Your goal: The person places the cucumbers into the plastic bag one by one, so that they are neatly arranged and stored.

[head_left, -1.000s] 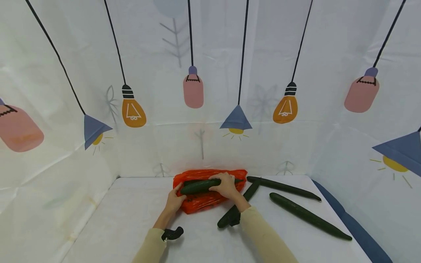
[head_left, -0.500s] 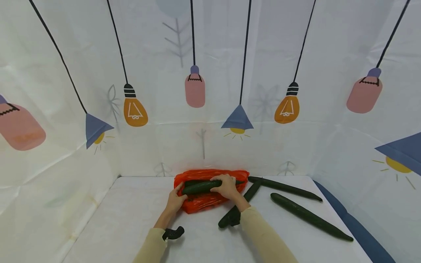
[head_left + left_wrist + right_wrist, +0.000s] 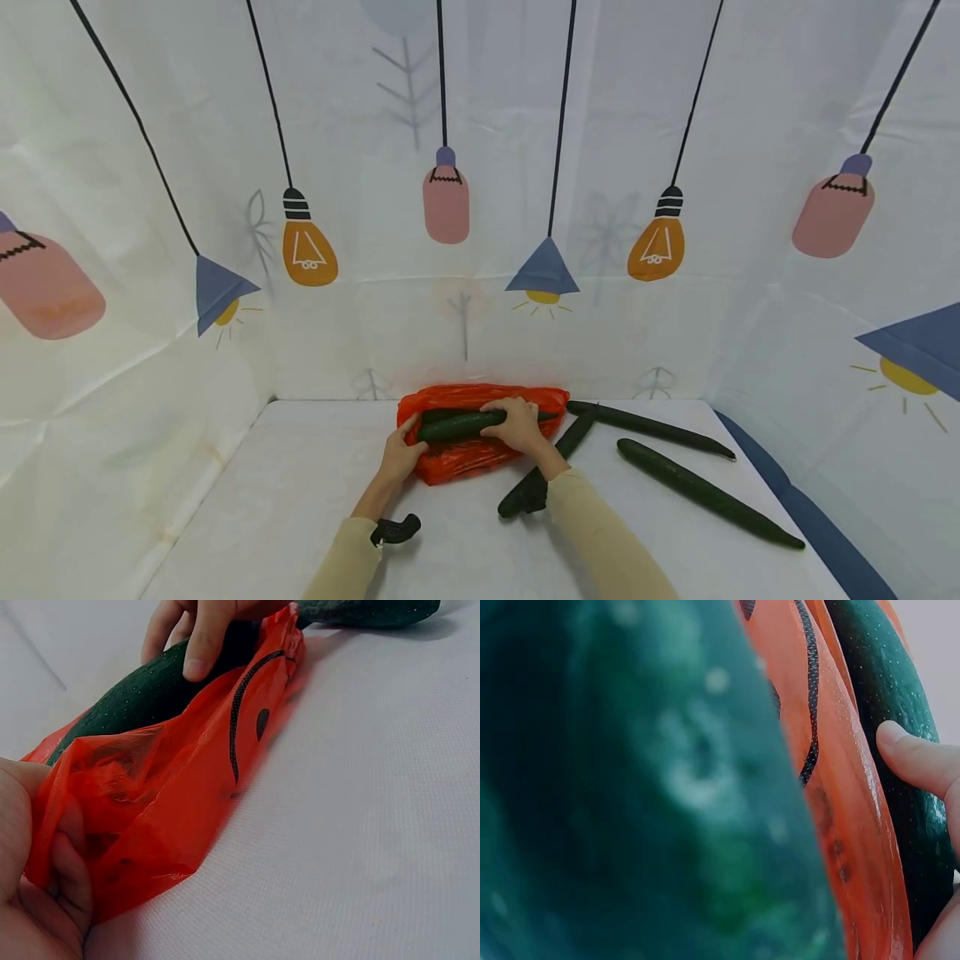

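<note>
A dark green cucumber [image 3: 453,427] lies in the mouth of a red plastic bag [image 3: 468,468] at the back of the table. My right hand [image 3: 517,427] holds it from above; in the right wrist view the thumb [image 3: 911,757] presses on its skin. Another cucumber [image 3: 441,413] shows just behind it, partly hidden. At the bag's left end my left hand [image 3: 400,458] grips the plastic, and in the left wrist view its curled fingers show through the red film. The cucumber's left end reaches close to that hand.
Right of the bag, one cucumber [image 3: 649,425] lies along the back and another [image 3: 708,493] slants toward the front. A third cucumber [image 3: 517,498] lies partly beneath my right forearm. The white table [image 3: 300,483] meets printed white sheeting [image 3: 360,333] behind.
</note>
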Demonstrator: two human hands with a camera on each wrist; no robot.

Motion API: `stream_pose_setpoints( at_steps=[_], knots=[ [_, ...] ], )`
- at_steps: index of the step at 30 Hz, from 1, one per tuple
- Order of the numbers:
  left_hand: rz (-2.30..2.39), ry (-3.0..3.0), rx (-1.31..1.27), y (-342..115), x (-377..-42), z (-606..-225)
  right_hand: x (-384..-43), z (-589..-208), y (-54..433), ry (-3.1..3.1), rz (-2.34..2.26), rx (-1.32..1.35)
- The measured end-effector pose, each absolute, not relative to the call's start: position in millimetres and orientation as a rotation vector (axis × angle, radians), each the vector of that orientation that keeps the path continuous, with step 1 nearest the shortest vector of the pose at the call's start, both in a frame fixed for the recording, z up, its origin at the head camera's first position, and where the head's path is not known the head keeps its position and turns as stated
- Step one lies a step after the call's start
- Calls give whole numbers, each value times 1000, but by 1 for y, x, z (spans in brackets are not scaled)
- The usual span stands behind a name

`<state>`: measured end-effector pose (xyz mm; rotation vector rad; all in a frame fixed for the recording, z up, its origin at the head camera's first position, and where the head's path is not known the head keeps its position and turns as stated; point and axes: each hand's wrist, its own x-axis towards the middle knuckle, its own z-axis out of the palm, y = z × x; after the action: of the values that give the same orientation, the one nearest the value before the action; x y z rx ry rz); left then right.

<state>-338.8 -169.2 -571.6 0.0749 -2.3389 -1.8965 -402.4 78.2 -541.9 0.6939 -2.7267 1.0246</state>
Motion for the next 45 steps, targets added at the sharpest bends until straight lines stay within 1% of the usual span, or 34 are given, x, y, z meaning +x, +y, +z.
stream_pose_setpoints(
  at_steps=[20, 26, 37, 40, 45],
  knots=[
    [-1888, -2346, 111, -170, -339, -572, -399, -541, 81, -2731, 1044, 731],
    [-1864, -2330, 67, -170, -339, -573, -399, -544, 83, -2746, 1093, 692],
    [-1872, -2342, 109, -171, -341, -575, -395, -544, 80, -2763, 1138, 617],
    [-1864, -2345, 115, -171, -341, -576, -392, -542, 79, -2747, 1141, 642],
    [-1852, -2352, 114, -170, -340, -576, -389, -533, 77, -2686, 1015, 813]
  ],
)
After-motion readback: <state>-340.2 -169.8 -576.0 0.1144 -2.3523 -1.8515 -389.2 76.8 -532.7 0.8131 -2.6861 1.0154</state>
